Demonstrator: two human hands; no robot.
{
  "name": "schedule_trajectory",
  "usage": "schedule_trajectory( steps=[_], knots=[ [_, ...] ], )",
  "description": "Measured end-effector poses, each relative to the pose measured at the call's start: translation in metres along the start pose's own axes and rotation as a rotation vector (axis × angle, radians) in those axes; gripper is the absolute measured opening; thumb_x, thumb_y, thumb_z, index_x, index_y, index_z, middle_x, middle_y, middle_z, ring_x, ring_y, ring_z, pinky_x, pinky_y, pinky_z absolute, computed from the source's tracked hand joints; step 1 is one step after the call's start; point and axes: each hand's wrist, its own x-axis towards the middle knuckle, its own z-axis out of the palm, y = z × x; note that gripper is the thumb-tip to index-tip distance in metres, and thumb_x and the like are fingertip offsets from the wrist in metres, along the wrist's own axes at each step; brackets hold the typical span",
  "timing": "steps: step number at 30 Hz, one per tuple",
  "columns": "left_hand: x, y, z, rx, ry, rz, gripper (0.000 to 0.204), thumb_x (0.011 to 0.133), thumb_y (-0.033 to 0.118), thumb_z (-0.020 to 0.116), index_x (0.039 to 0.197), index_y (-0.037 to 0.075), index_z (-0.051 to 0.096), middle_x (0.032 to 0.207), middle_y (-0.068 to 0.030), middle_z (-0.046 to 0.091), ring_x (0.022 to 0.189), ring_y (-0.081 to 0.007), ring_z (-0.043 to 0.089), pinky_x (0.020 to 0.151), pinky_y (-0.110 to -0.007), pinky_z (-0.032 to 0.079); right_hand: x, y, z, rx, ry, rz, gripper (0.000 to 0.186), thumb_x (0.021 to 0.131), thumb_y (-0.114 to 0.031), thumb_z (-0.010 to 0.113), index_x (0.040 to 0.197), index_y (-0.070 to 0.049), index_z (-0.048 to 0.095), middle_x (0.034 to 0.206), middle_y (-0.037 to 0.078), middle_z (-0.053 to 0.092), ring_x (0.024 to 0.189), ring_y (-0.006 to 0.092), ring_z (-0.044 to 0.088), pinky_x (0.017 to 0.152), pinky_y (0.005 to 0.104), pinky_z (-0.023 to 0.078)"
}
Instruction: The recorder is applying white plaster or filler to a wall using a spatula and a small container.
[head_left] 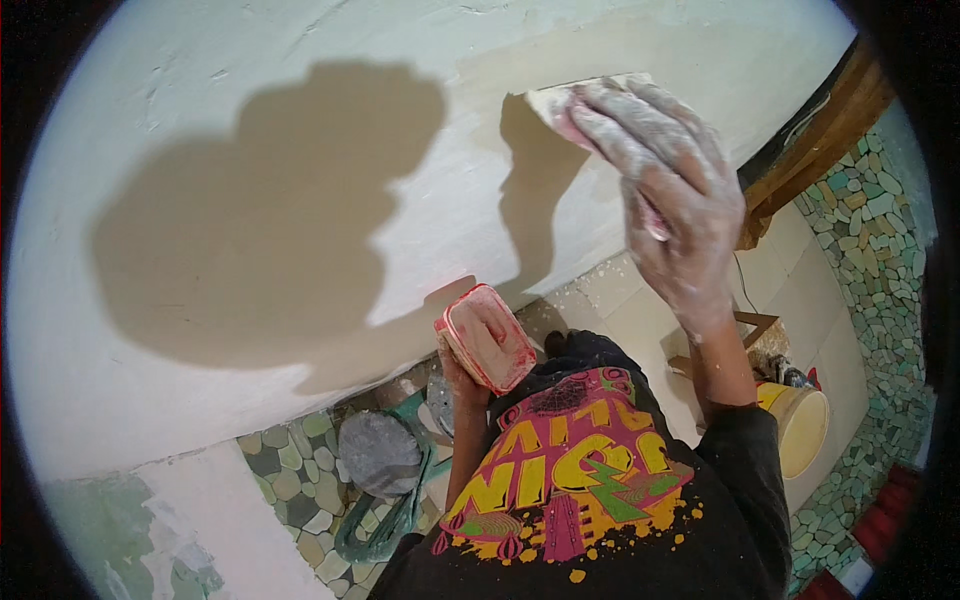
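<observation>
My right hand (675,200), coated in white putty, grips a pale flat scraper (550,100) against the upper part of the white wall (150,80); a bit of pink shows between its fingers. Below and to the left, my left hand (458,370) holds a red-rimmed rectangular plastic tub (492,335) of pale putty near waist height, close to the wall. Shadows of my head and hand fall on the wall.
A wooden frame (810,130) edges the wall at right. Below are cream tiles (825,320), pebble-patterned surfaces (870,230), a yellow bucket (795,430) beside a small wooden stand (755,330), a grey round object (380,450) with green hose (355,535), and red objects (880,510).
</observation>
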Motion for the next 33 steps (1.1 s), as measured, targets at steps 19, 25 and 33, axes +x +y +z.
schedule_trajectory(
  steps=[19, 25, 33],
  knots=[
    [0.015, -0.001, 0.001, 0.161, 0.029, -0.017, 0.073, 0.094, 0.063, 0.044, 0.144, 0.010, 0.041, 0.137, -0.0125, 0.053, 0.121, -0.0313, 0.055, 0.103, -0.048, 0.046, -0.130, 0.022, 0.084, 0.026, 0.094, 0.167, 0.059, 0.068, -0.004, 0.066, 0.126, -0.012, 0.064, 0.137, 0.007, 0.056, 0.128, 0.0312, 0.050, 0.105, 0.0502, 0.037],
    [0.004, -0.002, 0.008, 0.124, 0.091, 0.009, 0.071, 0.095, 0.062, 0.044, 0.143, 0.010, 0.042, 0.136, -0.0121, 0.053, 0.121, -0.0312, 0.055, 0.103, -0.048, 0.046, -0.060, 0.028, 0.037, 0.445, 0.345, 0.840, 0.043, 0.085, 0.006, 0.053, 0.126, -0.002, 0.063, 0.128, 0.018, 0.061, 0.122, 0.0296, 0.056, 0.102, 0.0372, 0.044],
    [0.007, -0.005, 0.002, 0.159, 0.110, 0.065, 0.069, 0.095, 0.061, 0.044, 0.142, 0.010, 0.043, 0.137, -0.0117, 0.053, 0.122, -0.0311, 0.054, 0.103, -0.048, 0.045, -0.068, -0.051, 0.068, 0.708, 0.159, 0.656, 0.047, 0.080, 0.004, 0.055, 0.127, 0.002, 0.060, 0.124, 0.020, 0.061, 0.117, 0.0303, 0.057, 0.102, 0.0385, 0.044]
  ],
)
